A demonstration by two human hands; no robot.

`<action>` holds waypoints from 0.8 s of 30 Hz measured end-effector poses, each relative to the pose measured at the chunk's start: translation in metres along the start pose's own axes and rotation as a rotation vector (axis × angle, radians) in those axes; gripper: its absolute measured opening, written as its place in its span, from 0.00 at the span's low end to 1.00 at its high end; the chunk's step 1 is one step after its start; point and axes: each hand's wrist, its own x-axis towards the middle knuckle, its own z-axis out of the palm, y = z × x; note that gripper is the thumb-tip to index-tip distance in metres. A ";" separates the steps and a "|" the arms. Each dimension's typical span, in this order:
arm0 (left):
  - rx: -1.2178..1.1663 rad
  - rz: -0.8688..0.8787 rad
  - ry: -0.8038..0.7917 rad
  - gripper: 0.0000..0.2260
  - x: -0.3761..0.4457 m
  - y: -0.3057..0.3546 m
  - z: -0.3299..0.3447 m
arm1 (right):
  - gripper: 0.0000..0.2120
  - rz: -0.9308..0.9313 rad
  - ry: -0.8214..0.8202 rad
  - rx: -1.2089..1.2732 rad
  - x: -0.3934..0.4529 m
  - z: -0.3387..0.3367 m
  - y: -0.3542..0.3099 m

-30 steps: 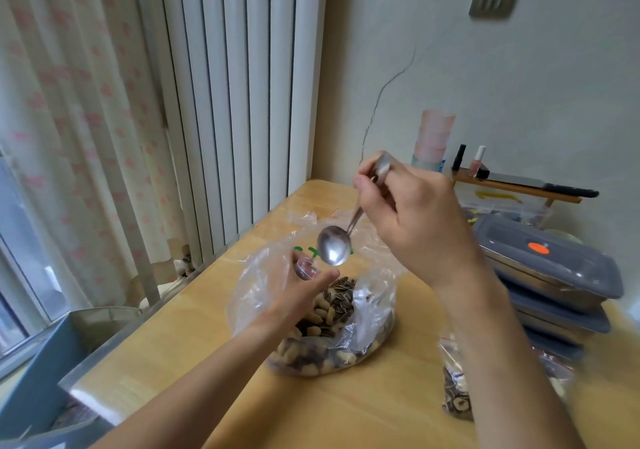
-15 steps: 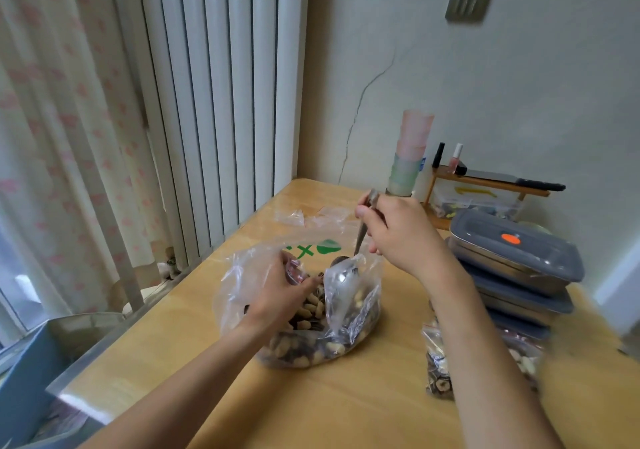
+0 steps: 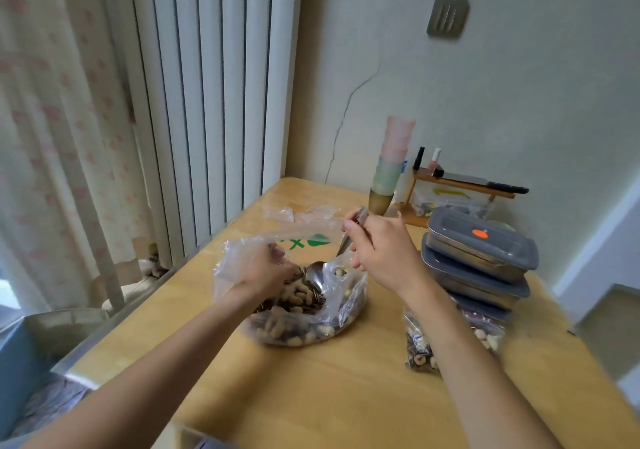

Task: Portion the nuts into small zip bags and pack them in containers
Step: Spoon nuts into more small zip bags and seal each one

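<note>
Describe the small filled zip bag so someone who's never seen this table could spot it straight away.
On the wooden table, look right, at the stack of grey-lidded containers. The small zip bag lies just in front of it, partly under the right forearm. Unlike the big open bag of nuts, it is small and no hand is in it.

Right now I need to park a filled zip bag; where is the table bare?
Bare wood lies at the near edge of the table, between the forearms, in front of the big nut bag. Another patch sits between that bag and the filled small bag. The right side is crowded by stacked containers.
</note>
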 end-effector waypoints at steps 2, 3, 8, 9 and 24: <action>0.044 0.002 0.002 0.09 0.002 0.002 -0.005 | 0.13 0.039 0.006 0.036 -0.004 0.002 -0.003; 0.075 0.006 -0.006 0.09 0.003 0.003 -0.007 | 0.13 0.070 0.012 0.063 -0.006 0.003 -0.004; 0.238 -0.009 -0.057 0.07 0.000 0.005 -0.012 | 0.15 0.246 0.044 0.184 -0.010 0.011 -0.007; 0.250 -0.009 -0.056 0.07 0.001 0.004 -0.013 | 0.15 0.295 0.050 0.190 -0.010 0.013 -0.006; 0.298 0.059 -0.054 0.20 0.010 -0.012 -0.007 | 0.14 0.670 0.286 0.406 -0.002 -0.015 0.031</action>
